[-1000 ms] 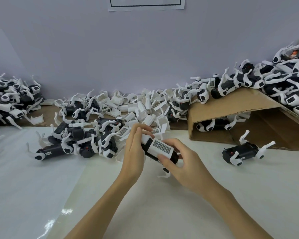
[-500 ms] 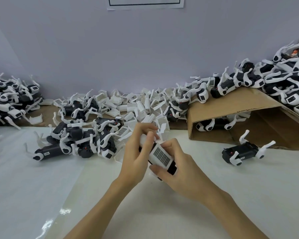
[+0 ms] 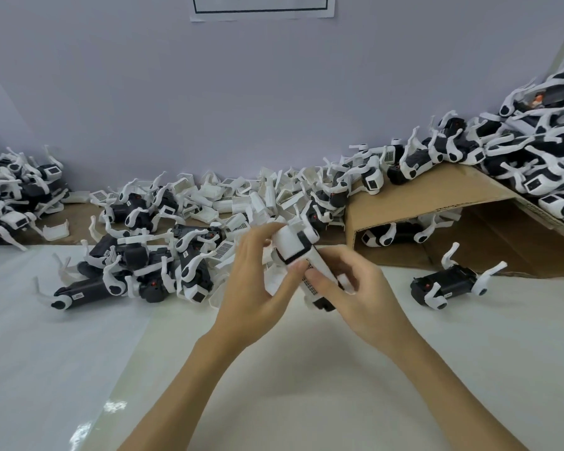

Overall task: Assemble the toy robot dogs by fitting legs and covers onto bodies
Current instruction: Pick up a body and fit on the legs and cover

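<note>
Toy dog (image 3: 302,262): held above the desk (image 3: 290,369) between both hands, tilted, white cover facing up, probably to seat it.
Left hand (image 3: 258,288): fingers wrapped round the upper body, steadying it.
Right hand (image 3: 362,297): fingers pinch the lower end, thumb on the grille.
Loose covers (image 3: 241,200): heaped behind, within reach.
</note>
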`<move>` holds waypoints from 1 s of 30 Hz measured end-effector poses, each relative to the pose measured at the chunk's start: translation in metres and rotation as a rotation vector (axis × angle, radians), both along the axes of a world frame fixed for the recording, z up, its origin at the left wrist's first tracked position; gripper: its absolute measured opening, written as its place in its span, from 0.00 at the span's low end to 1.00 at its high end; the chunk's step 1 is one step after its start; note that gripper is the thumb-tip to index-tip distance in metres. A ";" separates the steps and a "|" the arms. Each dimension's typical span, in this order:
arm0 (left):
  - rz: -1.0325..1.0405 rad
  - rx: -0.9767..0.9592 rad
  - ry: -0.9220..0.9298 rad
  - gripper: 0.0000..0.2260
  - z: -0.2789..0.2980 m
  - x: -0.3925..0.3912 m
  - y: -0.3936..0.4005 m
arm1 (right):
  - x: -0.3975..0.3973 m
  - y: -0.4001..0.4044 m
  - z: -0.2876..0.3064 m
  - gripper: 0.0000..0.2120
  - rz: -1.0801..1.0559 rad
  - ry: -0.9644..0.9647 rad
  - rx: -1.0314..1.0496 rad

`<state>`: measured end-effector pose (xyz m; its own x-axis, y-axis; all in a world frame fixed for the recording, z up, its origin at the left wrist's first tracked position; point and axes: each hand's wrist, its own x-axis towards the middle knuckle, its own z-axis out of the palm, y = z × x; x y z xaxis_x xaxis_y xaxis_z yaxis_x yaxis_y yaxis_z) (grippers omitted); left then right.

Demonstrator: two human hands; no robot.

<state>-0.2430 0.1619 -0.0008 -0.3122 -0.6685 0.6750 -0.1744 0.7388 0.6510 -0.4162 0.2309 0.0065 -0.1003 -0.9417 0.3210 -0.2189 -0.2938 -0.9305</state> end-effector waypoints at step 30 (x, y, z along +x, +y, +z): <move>-0.234 0.512 0.137 0.12 0.003 0.003 -0.002 | -0.007 0.000 -0.010 0.08 0.032 0.261 0.047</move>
<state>-0.2405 0.1601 0.0018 -0.4240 -0.8438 0.3288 0.0668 0.3330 0.9406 -0.4232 0.2311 -0.0037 0.0098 -0.9577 0.2877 -0.4448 -0.2619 -0.8565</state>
